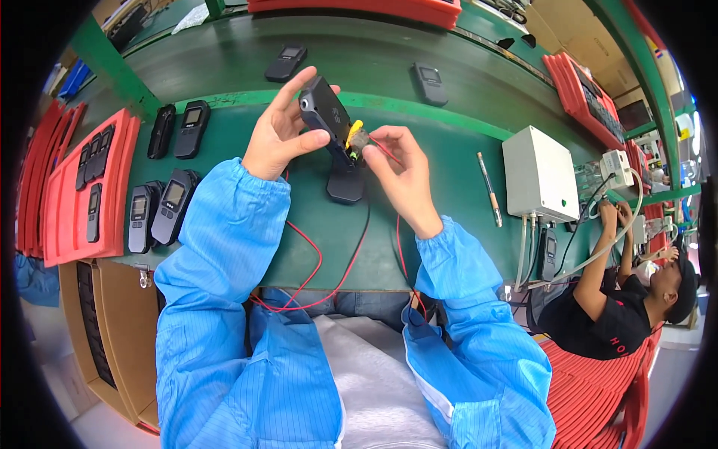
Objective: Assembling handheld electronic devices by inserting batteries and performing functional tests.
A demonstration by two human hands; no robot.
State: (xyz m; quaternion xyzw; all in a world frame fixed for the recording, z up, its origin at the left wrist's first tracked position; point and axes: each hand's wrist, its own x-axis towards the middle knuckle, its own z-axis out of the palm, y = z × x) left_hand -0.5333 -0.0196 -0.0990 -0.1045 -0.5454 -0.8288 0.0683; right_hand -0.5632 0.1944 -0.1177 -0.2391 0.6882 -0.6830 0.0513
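Observation:
My left hand [280, 135] holds a black handheld device [327, 111] tilted above the green table, fingers behind it and thumb at its near side. My right hand [404, 168] pinches a small grey block [360, 141] with a yellow piece [354, 132] against the device's lower end. A red wire runs out between the right fingers, and red and black wires [320, 258] hang down over the table's near edge. Beneath the device, a black base-like part [345, 185] rests on the table; whether the two are joined is hidden.
More black handheld devices [173, 202] stand at left beside a red foam tray [97, 194]; others [430, 81] lie beyond the green rail. At right are a pen [490, 188] and a white box [540, 173] with cables. A co-worker [624, 299] sits further right. An open carton [123, 337] stands lower left.

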